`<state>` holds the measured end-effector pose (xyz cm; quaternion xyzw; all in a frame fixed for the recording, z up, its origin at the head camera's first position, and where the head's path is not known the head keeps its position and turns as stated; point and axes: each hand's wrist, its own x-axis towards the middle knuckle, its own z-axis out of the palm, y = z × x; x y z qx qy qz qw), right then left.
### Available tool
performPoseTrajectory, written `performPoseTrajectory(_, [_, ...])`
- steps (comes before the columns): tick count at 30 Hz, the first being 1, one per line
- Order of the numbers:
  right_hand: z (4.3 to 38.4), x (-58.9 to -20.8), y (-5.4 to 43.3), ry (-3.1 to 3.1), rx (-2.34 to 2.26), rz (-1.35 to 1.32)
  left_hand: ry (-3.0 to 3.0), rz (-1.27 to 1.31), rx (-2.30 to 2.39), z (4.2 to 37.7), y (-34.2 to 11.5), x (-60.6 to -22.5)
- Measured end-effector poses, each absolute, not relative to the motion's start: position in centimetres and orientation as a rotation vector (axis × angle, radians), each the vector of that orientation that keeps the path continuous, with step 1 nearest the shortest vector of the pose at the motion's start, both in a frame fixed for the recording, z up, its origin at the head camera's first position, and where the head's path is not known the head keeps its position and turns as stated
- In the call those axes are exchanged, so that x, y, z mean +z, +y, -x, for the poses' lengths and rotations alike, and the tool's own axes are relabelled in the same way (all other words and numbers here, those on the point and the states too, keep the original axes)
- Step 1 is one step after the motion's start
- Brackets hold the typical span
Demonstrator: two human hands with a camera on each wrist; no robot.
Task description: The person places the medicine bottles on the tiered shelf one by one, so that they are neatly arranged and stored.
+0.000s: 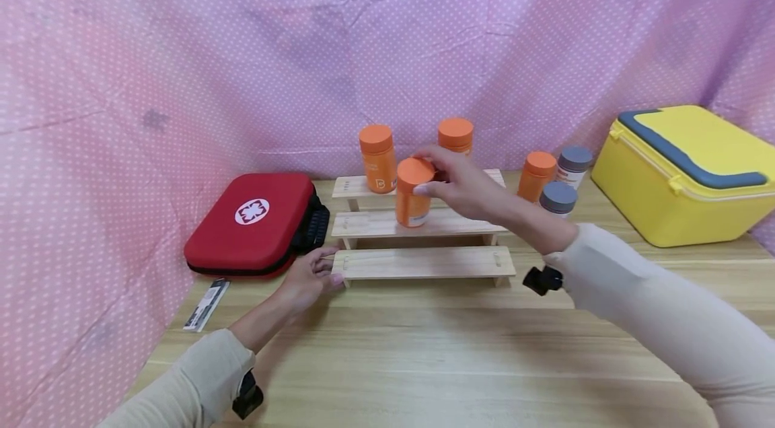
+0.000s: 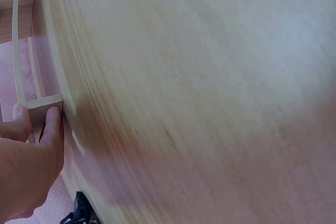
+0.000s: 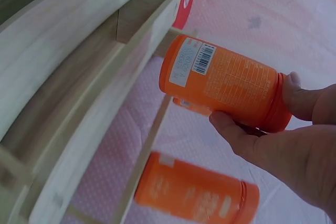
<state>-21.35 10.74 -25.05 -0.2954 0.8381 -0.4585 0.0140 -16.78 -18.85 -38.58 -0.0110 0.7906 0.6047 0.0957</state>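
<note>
My right hand (image 1: 469, 187) holds an orange pill bottle (image 1: 413, 204) by its lid, upright over the middle step in the head view. In the right wrist view the thumb and fingers lie at the lid end, and the bottle's barcode label shows. The three-step wooden display rack (image 1: 424, 264) stands on the table. At its lower left end, my left hand (image 1: 305, 282) grips the front step; the left wrist view has thumb and finger against the end leg (image 2: 46, 108). Two more orange bottles, a left one (image 1: 378, 160) and a right one (image 1: 455, 134), stand on the top step.
Left of the rack lies a red first-aid case (image 1: 257, 223), with a small white-and-dark packet (image 1: 206, 305) in front. To the right are another orange bottle (image 1: 536, 175), two grey-lidded bottles (image 1: 558, 199) and a yellow box (image 1: 672, 192). A pink dotted curtain (image 1: 303, 44) hangs behind.
</note>
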Motion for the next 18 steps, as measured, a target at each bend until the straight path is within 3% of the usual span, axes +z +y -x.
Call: performPoseTrajectory(18, [23.6, -25.9, 5.9, 2.589, -1.358, 0.817, 2.337, 0.019, 1.777, 17.0, -19.2, -38.2])
